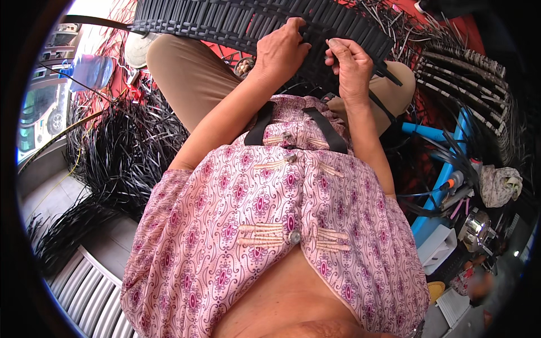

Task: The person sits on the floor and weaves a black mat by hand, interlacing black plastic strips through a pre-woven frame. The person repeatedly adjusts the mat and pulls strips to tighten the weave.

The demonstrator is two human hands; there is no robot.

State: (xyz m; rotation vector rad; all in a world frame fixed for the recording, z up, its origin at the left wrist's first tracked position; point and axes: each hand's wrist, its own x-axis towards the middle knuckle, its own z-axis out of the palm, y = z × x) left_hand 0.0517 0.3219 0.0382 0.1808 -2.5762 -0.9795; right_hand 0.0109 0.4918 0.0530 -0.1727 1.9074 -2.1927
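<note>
A curved panel of dark grey woven wicker [225, 22] lies across my lap, its weave tight along the upper edge. My left hand [282, 52] is closed at the panel's near side, fingers curled against the weave and their tips partly hidden. To its right, my right hand [350, 66] is raised over the panel with thumb and forefinger pinched together. Whatever sits in that pinch is too small to make out. Past my right wrist, a loose flat black strip [389, 73] hangs from the weave.
Heaps of loose black strips [124, 129] lie at my left, beside a slatted white piece [93, 287]. At my right are a stack of woven pieces [465, 84], a blue frame [437, 194], an orange-collared tool [452, 183] and a crumpled cloth [500, 186].
</note>
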